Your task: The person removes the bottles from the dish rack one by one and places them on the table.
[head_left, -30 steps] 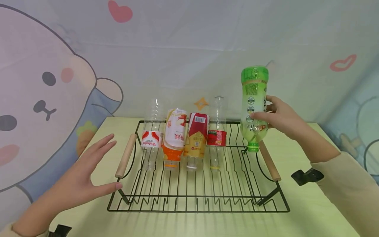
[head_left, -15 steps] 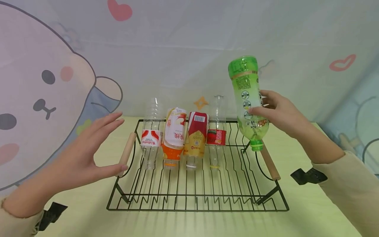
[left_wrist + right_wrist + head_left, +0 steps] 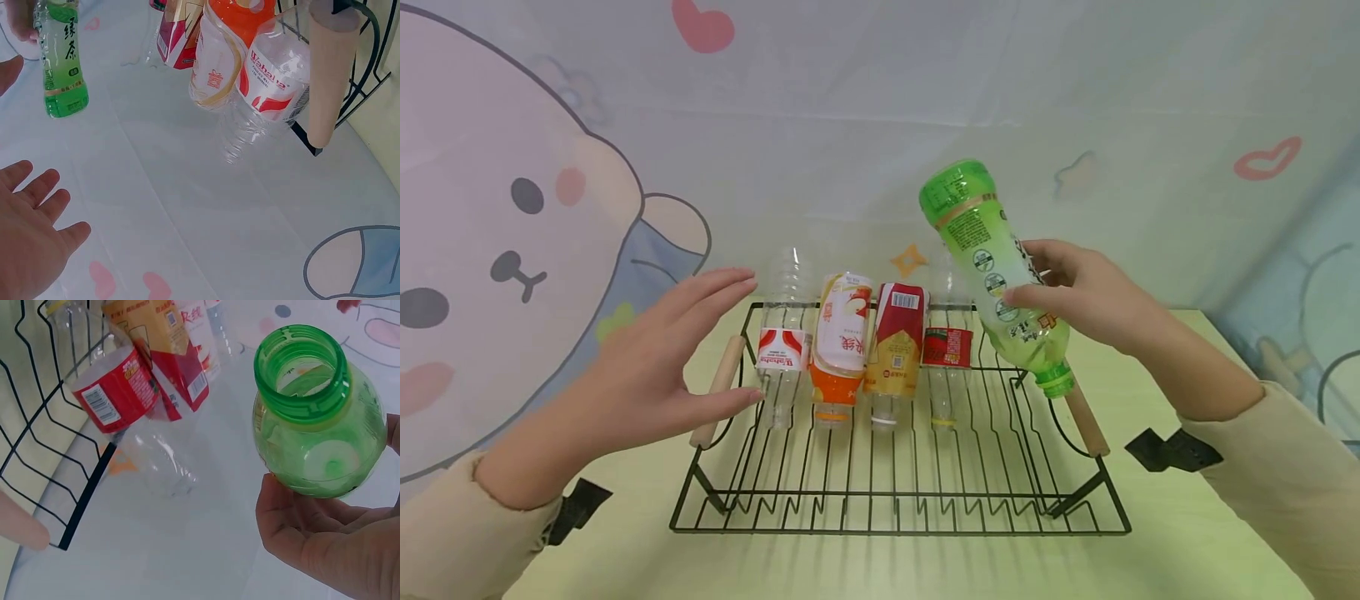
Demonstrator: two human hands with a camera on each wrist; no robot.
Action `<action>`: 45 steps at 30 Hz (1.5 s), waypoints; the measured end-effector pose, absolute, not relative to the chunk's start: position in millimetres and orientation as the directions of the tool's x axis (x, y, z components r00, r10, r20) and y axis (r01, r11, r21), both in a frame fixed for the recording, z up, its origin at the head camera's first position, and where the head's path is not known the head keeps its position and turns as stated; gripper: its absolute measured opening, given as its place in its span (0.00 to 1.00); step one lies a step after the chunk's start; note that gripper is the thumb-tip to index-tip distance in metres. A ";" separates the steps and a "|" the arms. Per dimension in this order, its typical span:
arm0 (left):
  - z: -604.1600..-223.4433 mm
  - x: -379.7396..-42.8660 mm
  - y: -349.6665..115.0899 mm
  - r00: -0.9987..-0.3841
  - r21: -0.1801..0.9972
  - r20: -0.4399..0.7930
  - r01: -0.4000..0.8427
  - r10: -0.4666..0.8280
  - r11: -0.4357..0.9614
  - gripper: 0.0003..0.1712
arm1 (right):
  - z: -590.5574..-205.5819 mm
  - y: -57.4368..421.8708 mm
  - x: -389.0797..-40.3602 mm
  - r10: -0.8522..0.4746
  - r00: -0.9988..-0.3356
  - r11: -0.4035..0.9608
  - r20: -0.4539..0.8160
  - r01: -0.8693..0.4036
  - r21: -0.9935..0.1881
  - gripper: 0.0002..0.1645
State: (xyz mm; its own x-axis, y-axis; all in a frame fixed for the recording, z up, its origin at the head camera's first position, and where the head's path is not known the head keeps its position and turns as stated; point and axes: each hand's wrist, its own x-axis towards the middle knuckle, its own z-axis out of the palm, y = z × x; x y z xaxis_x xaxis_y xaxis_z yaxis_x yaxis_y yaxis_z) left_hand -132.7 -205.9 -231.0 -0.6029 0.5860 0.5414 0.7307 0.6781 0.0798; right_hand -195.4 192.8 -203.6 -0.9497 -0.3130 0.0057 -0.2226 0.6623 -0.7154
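My right hand [image 3: 1090,296] grips a green plastic bottle [image 3: 981,250] by its side. The bottle is held in the air above the rack's right half, tilted, base up to the left and neck down to the right. In the right wrist view its open green mouth [image 3: 303,372] faces the camera. My left hand [image 3: 640,371] has its fingers extended and thumb apart, over the rack's left wooden handle [image 3: 727,367], holding nothing. On the black wire rack [image 3: 872,495] several bottles lean neck-down, among them a clear bottle [image 3: 783,348] with a red-and-white label.
Beside it on the rack stand a white-and-orange bottle [image 3: 844,333], a maroon-and-gold bottle [image 3: 897,342] and a clear red-labelled bottle [image 3: 947,347]. A right wooden handle [image 3: 1087,421] edges the rack. A printed cloth [image 3: 850,125] hangs behind the table [image 3: 1150,508].
The green bottle has moved left with my right hand and gone from upright-inverted to tilted, base leftward. My left hand has risen and moved right, toward the rack. The racked bottles stay put.
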 end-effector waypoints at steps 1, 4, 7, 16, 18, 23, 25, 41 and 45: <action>-230.4 -133.7 -204.3 -0.595 0.070 0.546 0.734 0.590 0.676 0.49 | -203.7 190.7 -194.6 -0.321 -0.947 0.658 0.003 -0.225 -0.719 0.40; -228.4 -137.3 -199.3 -0.573 0.064 0.553 0.753 0.605 0.654 0.46 | -206.1 185.2 -193.6 -0.342 -0.939 0.642 -0.012 -0.224 -0.733 0.39; -226.7 -141.7 -194.6 -0.549 0.080 0.557 0.782 0.623 0.618 0.44 | -209.2 179.0 -192.8 -0.370 -0.929 0.624 -0.023 -0.230 -0.747 0.39; -222.9 -152.5 -179.0 -0.490 0.052 0.561 0.825 0.667 0.562 0.47 | -219.2 158.5 -191.0 -0.433 -0.900 0.625 -0.045 -0.264 -0.735 0.38; -222.7 -154.1 -174.5 -0.490 0.055 0.555 0.828 0.672 0.558 0.48 | -221.5 153.9 -190.6 -0.446 -0.893 0.629 -0.053 -0.271 -0.729 0.39; -224.6 -158.4 -163.4 -0.463 0.053 0.562 0.847 0.685 0.529 0.44 | -226.1 144.3 -189.9 -0.484 -0.872 0.615 -0.070 -0.282 -0.736 0.40; -226.3 -160.0 -159.8 -0.448 0.044 0.567 0.854 0.691 0.518 0.44 | -227.6 141.2 -189.6 -0.499 -0.864 0.611 -0.073 -0.290 -0.737 0.39; -242.0 -168.8 -139.4 -0.443 0.049 0.504 0.871 0.741 0.488 0.44 | -239.4 127.2 -184.4 -0.588 -0.801 0.595 -0.113 -0.334 -0.731 0.34; -245.8 -168.2 -136.6 -0.474 0.060 0.470 0.859 0.745 0.509 0.44 | -241.9 123.3 -184.5 -0.595 -0.794 0.602 -0.127 -0.335 -0.725 0.32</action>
State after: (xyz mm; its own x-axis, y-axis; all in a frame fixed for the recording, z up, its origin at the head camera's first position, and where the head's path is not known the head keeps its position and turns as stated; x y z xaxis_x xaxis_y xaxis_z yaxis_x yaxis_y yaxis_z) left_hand -168.2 -136.6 -245.8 -0.4737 0.7449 0.4698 0.8589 0.5086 0.0596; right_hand -184.5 123.3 -241.9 -0.7936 -0.5950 -0.1270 -0.3350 0.6015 -0.7252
